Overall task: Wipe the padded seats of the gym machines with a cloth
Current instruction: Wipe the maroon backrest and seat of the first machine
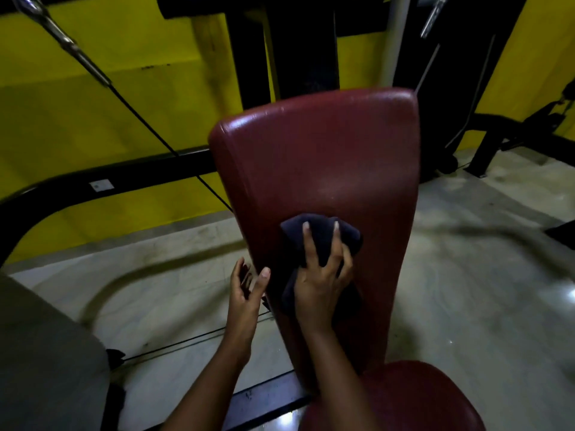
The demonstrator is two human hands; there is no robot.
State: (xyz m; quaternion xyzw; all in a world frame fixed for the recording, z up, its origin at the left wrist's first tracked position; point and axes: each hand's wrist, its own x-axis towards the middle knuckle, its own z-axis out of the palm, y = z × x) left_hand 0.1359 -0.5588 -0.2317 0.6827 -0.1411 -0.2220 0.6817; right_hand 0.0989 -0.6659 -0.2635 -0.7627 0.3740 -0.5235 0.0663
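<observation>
1. The job is mid-stroke on one machine: the cloth [320,241] sits just below the centre of the frame, on the lower middle of the tall backrest pad [326,157].
2. The right hand [320,284] lies over the cloth with fingers spread and fairly straight, pressing it flat to the pad rather than clutching it.
3. The left hand [245,290] is relaxed and unclenched just left of the pad. Its thumb tip touches the pad's left edge and it holds nothing.
4. The upper part of the backrest shows a soft sheen, but I cannot tell whether that is dampness from wiping or simply glossy vinyl.
5. My judgement is that the strip of backrest below the hand is probably still to do.
6. The rounded seat pad [410,399] at lower right also looks left to wipe, as does any other machine. That includes the grey pad [40,353] at lower left.
7. Both red pads look like smooth, dark maroon vinyl over foam, with rounded corners and a faint grain.
8. The cloth is a dark navy wad, soft and thick, like towelling.
9. The black tubular frame [140,175] and a thin cable [149,126] cross in front of the flat yellow wall [93,119] in the left half of the frame.
10. The floor [482,259] is pale polished stone with glints.
</observation>
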